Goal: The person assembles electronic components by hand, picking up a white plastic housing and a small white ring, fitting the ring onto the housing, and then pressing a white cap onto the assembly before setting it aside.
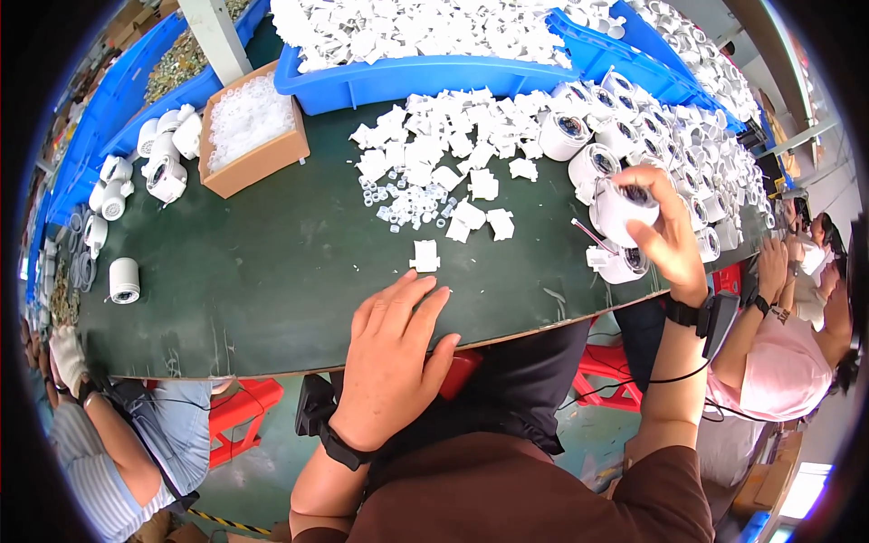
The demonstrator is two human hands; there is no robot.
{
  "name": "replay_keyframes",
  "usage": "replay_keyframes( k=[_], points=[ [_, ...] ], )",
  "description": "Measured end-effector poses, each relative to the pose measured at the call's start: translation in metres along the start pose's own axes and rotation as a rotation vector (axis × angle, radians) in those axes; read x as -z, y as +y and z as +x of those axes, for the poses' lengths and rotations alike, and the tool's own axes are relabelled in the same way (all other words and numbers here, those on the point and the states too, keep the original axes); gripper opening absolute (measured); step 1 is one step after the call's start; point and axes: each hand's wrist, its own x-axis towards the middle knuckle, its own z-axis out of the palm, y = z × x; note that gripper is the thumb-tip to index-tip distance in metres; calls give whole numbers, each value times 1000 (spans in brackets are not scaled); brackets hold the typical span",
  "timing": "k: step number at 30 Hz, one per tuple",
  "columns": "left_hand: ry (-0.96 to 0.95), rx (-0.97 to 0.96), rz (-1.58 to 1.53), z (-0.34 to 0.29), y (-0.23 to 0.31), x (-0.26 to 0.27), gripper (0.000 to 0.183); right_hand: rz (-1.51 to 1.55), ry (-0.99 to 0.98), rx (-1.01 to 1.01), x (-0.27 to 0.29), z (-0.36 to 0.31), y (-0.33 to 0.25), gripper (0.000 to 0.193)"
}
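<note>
My right hand (674,240) is closed around a white cylindrical camera housing (613,215) with a dark round front, thumb on one side and fingers over the top. Just below it lies another white housing (623,265) with thin wires sticking out to its left. My left hand (394,348) rests palm down at the table's near edge, fingers stretched out and holding nothing. Its fingertips are close to a small white plastic bracket (424,256); whether they touch it, I cannot tell. Beyond lie small clear plastic rings (412,204) and a heap of similar white brackets (425,136).
Many white housings (670,149) crowd the table's right side. A blue bin (425,80) full of white parts stands at the back, beside a cardboard box (258,163) of clear pieces. One housing (125,281) stands at left. Co-workers sit on both sides, one with a gloved hand (68,357).
</note>
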Motion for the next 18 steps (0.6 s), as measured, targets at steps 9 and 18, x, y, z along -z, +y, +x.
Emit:
replay_keyframes(
  k=[9,18],
  points=[
    [2,-3,9,0,0,-1,44,-185,-104,71,30,-9,0,54],
    [30,2,-32,-2,0,0,44,-483,25,368,10,-20,-21,56]
  ],
)
